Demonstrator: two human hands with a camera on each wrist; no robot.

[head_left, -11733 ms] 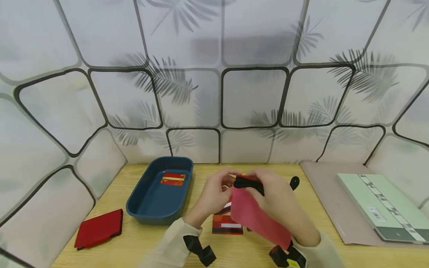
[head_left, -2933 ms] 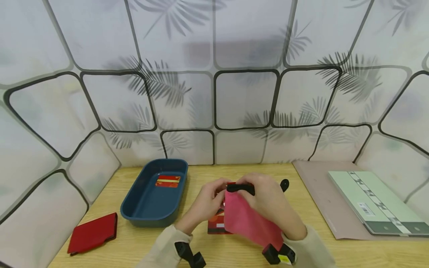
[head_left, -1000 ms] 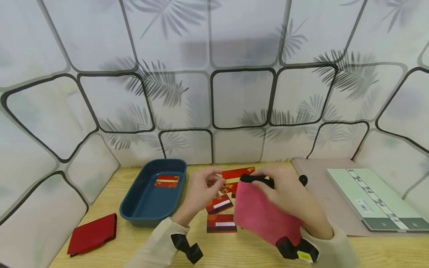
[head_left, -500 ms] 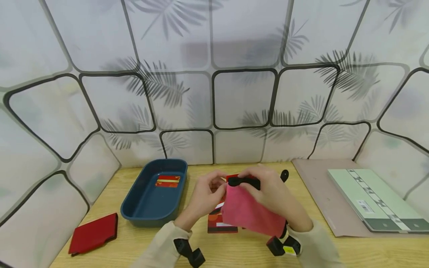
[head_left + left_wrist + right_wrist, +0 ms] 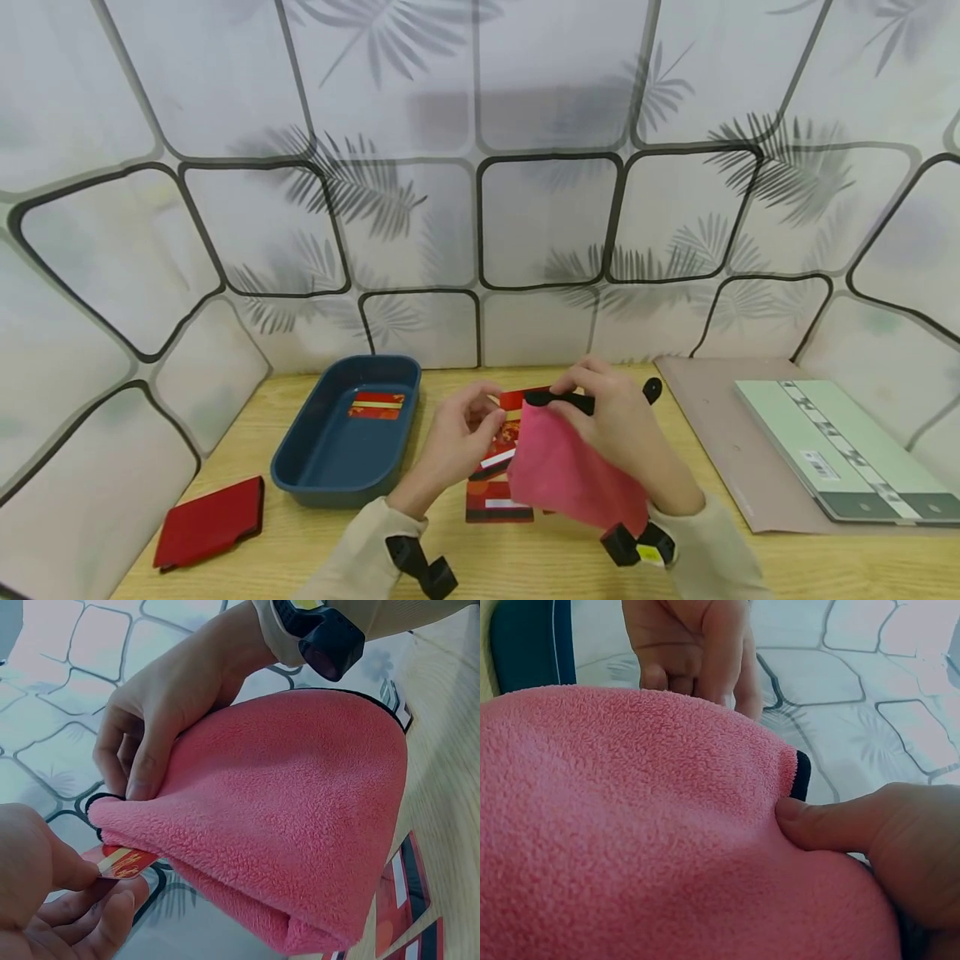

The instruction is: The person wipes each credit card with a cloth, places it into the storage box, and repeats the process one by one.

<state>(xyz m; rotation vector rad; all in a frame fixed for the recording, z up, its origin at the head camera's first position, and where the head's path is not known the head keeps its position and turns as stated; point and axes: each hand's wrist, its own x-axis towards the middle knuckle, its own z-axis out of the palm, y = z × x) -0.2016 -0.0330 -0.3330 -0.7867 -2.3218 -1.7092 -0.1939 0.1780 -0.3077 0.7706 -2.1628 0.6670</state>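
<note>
My right hand [image 5: 618, 425] pinches a folded pink fuzzy cloth [image 5: 570, 479] by its black-edged corner, and the cloth hangs down over the table. Beside it, my left hand [image 5: 457, 437] pinches a red card with a gold stripe [image 5: 513, 404] between thumb and fingers. In the left wrist view the far part of that card [image 5: 126, 864] is tucked behind the cloth's folded edge. The cloth fills most of the right wrist view and hides the card there. Below the hands, red cards with white strips [image 5: 498, 504] lie on the table, partly covered by the cloth.
A dark blue tray [image 5: 300, 467] with one red-and-gold card [image 5: 377, 406] in it stands left of the hands. Nearer the left edge lies a red wallet-like case [image 5: 210, 523]. On the right, a pale green notebook [image 5: 832, 450] rests on a pinkish-grey sheet [image 5: 720, 450].
The cloth went left across the gold-striped card between one second and half a second ago, then back slightly right, so more of the card shows. Both hands have kept their holds.
</note>
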